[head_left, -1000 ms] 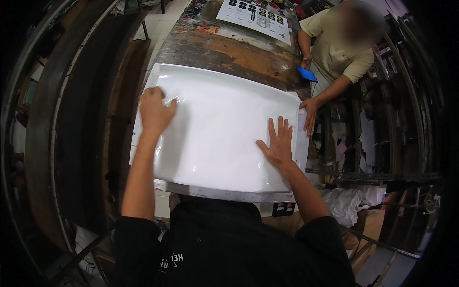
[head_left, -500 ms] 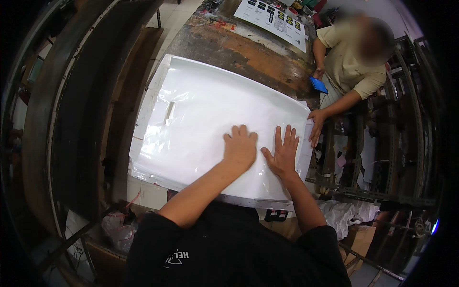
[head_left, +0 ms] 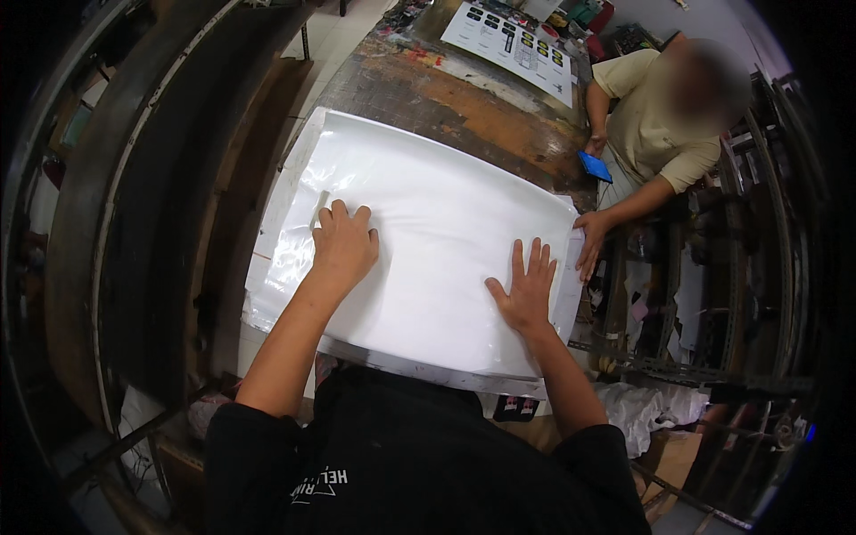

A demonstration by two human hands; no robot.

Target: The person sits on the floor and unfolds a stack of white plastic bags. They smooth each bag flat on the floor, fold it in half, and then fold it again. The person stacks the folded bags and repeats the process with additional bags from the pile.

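Just now the bare left hand (head_left: 346,242) swung back across the glossy white rectangular sheet (head_left: 428,294): half a second ago it was at the sheet's middle, close to the right hand (head_left: 526,290), and a second ago at its left edge. Faint ripples (head_left: 419,221) have appeared in the sheet's upper middle.

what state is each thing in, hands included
White sheet, spread out, far edge curled up
Left hand, over the sheet, fingers bent
Right hand, on the sheet, fingers spread
Printed sheet, lying flat
Table, stained
Blue object, held by a co-worker
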